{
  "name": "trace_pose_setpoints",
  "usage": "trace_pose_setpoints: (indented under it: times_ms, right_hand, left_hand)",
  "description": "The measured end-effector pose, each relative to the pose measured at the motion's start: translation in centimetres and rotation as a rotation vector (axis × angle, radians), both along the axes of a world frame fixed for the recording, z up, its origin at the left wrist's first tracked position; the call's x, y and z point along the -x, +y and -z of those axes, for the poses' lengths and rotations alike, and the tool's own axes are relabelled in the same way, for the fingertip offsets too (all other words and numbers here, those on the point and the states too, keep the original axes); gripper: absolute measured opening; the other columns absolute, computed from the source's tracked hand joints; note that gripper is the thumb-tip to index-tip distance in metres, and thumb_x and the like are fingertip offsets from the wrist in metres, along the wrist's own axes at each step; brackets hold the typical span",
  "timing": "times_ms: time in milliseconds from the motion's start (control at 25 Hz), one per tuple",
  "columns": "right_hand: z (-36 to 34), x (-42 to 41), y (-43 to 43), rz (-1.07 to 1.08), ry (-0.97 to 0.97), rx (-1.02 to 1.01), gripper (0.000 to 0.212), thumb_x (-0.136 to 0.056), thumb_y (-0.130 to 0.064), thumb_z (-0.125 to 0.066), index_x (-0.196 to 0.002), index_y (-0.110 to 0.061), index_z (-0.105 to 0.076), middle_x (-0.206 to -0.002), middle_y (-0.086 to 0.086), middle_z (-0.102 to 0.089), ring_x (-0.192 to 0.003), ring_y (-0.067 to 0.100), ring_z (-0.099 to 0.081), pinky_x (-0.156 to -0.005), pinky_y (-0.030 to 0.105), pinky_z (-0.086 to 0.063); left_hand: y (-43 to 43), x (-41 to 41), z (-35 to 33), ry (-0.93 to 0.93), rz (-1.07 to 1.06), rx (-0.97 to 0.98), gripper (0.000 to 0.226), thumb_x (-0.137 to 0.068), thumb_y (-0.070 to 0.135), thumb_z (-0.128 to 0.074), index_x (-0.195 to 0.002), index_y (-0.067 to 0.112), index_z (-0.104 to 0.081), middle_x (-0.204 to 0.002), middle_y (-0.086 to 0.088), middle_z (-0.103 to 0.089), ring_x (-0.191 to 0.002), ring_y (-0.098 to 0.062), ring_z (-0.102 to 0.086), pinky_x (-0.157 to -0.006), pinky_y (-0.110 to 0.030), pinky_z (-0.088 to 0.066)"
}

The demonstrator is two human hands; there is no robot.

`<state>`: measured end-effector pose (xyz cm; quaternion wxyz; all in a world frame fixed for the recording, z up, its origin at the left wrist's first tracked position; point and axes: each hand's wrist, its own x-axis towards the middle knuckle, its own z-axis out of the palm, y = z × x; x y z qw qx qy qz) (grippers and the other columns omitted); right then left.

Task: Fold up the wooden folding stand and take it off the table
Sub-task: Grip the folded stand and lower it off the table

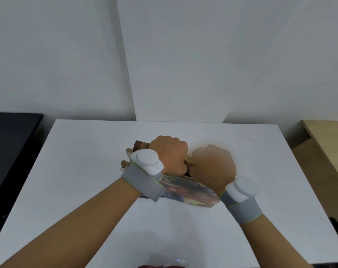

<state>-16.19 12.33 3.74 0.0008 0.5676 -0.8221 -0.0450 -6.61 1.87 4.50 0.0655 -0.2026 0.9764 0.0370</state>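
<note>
The wooden folding stand (pixel 140 145) sits mid-table, mostly hidden under both hands; only brown and pale wooden ends show at its left side and a sliver between the hands. My left hand (pixel 169 156) is closed over its upper left part. My right hand (pixel 212 167) is closed over its right part, close beside the left. A book or printed board with a colourful picture (pixel 189 191) lies under my wrists, in front of the stand. Whether the stand is folded is hidden.
The white table (pixel 87 171) reaches a white wall at the back. A black surface (pixel 11 151) stands to the left, a light wooden desk (pixel 326 144) to the right. Both wrists wear grey bands with white pods.
</note>
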Motion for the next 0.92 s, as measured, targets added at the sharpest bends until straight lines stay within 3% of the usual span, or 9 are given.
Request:
trace_pose_setpoints:
  times_ms: [240,520,920]
  right_hand:
    - [0.6,-0.7,0.4,0.01,0.074,-0.005,0.026,-0.079,-0.034,-0.051,-0.059,-0.017,-0.054,-0.049,-0.003,-0.034,-0.052,0.017,-0.042,-0.05,0.027,-0.033]
    - [0.9,-2.3,2.2,0.026,0.093,0.019,0.038,-0.08,-0.046,-0.056,-0.056,-0.017,-0.05,-0.051,-0.001,-0.034,-0.053,0.019,-0.04,-0.049,0.027,-0.025]
    - [-0.3,-4.1,4.7,0.007,0.081,0.07,0.028,-0.077,-0.033,-0.054,-0.059,-0.013,-0.047,-0.05,-0.001,-0.03,-0.052,0.024,-0.04,-0.051,0.029,-0.026]
  left_hand:
    - [0.8,-0.5,0.2,0.03,-0.044,0.024,0.032,-0.063,0.022,-0.057,-0.046,0.016,-0.031,-0.045,0.002,-0.036,-0.038,-0.014,-0.031,-0.045,-0.018,-0.022]
    - [2.6,-2.1,0.6,0.069,-0.036,0.067,0.033,-0.067,0.023,-0.058,-0.049,0.017,-0.031,-0.047,0.002,-0.035,-0.04,-0.014,-0.03,-0.045,-0.019,-0.018]
    - [4.9,-4.1,-0.6,0.068,0.0,0.099,0.034,-0.068,0.02,-0.058,-0.048,0.015,-0.03,-0.047,0.0,-0.036,-0.038,-0.015,-0.031,-0.044,-0.02,-0.02]
